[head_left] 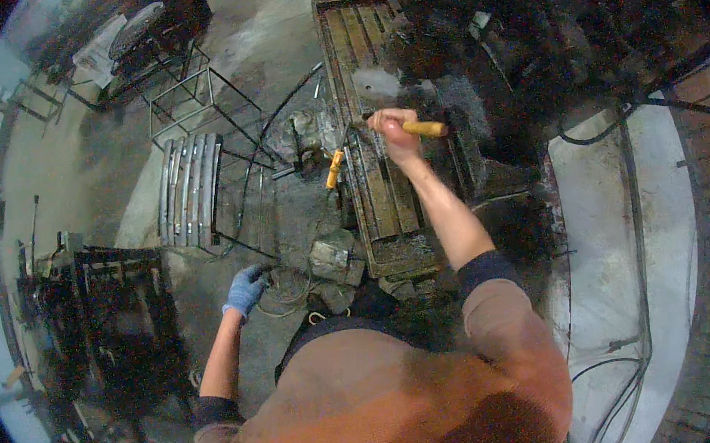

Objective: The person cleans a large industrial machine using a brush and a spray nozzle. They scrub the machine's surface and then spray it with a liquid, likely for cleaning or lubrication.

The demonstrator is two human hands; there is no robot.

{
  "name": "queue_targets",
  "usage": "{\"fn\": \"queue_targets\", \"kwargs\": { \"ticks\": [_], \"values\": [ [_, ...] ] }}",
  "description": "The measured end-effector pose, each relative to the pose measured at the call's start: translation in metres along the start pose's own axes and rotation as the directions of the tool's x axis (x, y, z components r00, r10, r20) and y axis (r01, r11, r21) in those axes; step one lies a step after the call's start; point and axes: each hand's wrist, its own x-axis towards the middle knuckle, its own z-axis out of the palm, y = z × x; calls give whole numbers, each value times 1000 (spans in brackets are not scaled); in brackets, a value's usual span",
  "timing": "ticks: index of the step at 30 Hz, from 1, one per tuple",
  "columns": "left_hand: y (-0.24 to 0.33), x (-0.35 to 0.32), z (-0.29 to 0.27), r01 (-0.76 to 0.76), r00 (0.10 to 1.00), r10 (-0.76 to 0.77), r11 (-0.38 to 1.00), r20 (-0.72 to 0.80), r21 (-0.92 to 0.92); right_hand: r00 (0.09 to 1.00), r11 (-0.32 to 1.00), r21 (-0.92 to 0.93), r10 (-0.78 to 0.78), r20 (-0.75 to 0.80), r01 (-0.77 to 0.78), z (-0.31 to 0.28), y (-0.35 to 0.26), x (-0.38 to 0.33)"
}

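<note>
My bare right hand (395,126) is closed around a tool with a yellowish wooden handle (425,128). The handle's end sticks out to the right, and the tool's working end is too dark to make out. It is held over a long slotted metal machine table (380,193), whose surface looks dirty and brownish. Along the table's left edge is a yellow-orange handle or grip (334,169), apart from my hand. My left hand (245,291), in a blue glove, hangs low to the left with its fingers loosely out and nothing visible in it. Coiled cable (289,291) lies on the floor close by.
A blocky grey metal part (335,256) stands by the table's near left corner. Farther left are a slatted metal rack (191,191) and a thin metal frame (187,101). Dark machinery (526,39) rises at the far right, and a dark bench (109,308) stands at left.
</note>
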Motion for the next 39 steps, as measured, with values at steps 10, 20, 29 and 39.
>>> {"fn": "queue_targets", "kwargs": {
  "ticks": [10, 20, 29, 39],
  "values": [
    [-29, -16, 2, -30, 998, 33, 998, 61, -56, 992, 988, -114, 113, 58, -106, 42, -79, -84],
    [-95, -54, -19, 103, 994, -110, 956, -11, -276, 979, 974, -192, -151, -139, 123, 49, -38, -30],
    [-113, -59, -17, 196, 981, -187, 928, 59, -318, 998, 990, -126, -59, -19, 56, 53, -71, -110],
    [-126, -39, -6, 65, 998, -65, 923, 15, -379, 992, 998, -54, 40, 117, -34, 70, -140, -163]
  ]
}}
